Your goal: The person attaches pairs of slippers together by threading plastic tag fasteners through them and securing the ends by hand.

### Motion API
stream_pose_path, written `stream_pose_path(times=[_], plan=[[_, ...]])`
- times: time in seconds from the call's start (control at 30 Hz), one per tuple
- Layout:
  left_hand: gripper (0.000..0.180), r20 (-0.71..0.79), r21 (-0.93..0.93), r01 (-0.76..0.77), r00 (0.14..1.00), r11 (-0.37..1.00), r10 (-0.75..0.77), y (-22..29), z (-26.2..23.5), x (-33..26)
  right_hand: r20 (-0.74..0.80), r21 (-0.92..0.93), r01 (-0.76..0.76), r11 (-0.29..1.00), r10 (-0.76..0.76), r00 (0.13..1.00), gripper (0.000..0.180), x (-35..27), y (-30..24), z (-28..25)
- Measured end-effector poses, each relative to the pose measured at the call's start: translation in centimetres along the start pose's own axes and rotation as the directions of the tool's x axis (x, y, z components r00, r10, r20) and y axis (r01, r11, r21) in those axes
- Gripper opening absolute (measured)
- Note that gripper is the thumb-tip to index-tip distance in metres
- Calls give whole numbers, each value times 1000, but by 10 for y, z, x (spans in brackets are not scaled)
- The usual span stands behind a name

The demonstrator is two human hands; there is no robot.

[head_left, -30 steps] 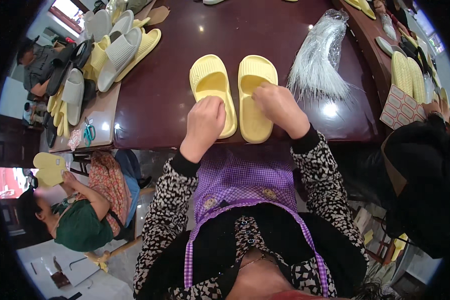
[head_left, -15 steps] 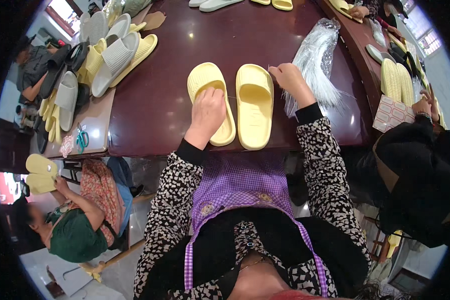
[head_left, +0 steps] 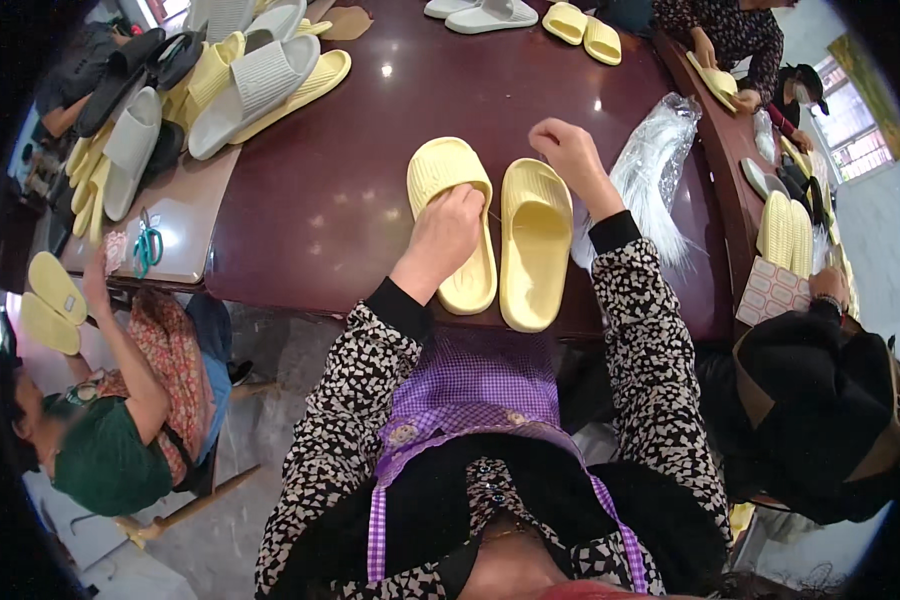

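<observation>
Dark polished wooden table [head_left: 320,200] carries two pale yellow foam slide slippers [head_left: 536,240] side by side; left hand [head_left: 443,232] curls down over the left slipper's strap, right hand [head_left: 566,152] hovers loosely pinched, seemingly empty. Light, squashy, probably best gripped by the strap.

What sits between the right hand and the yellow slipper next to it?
Nothing visible. The right hand hovers just above the toe end of the right slipper, bare dark table around it. The clear bag pile lies off to its right. The left hand rests on the left slipper.
</observation>
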State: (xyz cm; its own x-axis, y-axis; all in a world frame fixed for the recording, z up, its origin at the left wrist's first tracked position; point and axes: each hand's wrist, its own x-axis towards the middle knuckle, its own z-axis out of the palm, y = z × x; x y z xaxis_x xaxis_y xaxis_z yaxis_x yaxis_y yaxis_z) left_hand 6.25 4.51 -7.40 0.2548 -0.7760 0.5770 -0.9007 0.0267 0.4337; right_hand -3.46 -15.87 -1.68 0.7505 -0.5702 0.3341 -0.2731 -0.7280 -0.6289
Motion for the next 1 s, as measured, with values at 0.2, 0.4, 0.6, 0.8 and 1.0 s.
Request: stream_pose_path(times=[0.2,0.4,0.6,0.8,1.0], plan=[[6,-20,17,-12,1000,1000,12,0,3,1,231,8,323,947,-315,920,14,51,-41,36],[7,-21,4,1,1000,1000,-1,2,0,0,378,-124,394,911,-324,867,13,68,-29,71],[7,-32,-1,7,999,1000,-7,0,0,-3,496,-277,544,792,-367,787,14,63,-36,77],[8,-16,0,5,1000,1000,-5,2,1,0,467,-357,578,734,-395,791,17,66,-26,80],[7,-14,-3,8,1000,1000,-8,2,-3,0,433,-328,501,801,-344,833,17,65,-26,76]])
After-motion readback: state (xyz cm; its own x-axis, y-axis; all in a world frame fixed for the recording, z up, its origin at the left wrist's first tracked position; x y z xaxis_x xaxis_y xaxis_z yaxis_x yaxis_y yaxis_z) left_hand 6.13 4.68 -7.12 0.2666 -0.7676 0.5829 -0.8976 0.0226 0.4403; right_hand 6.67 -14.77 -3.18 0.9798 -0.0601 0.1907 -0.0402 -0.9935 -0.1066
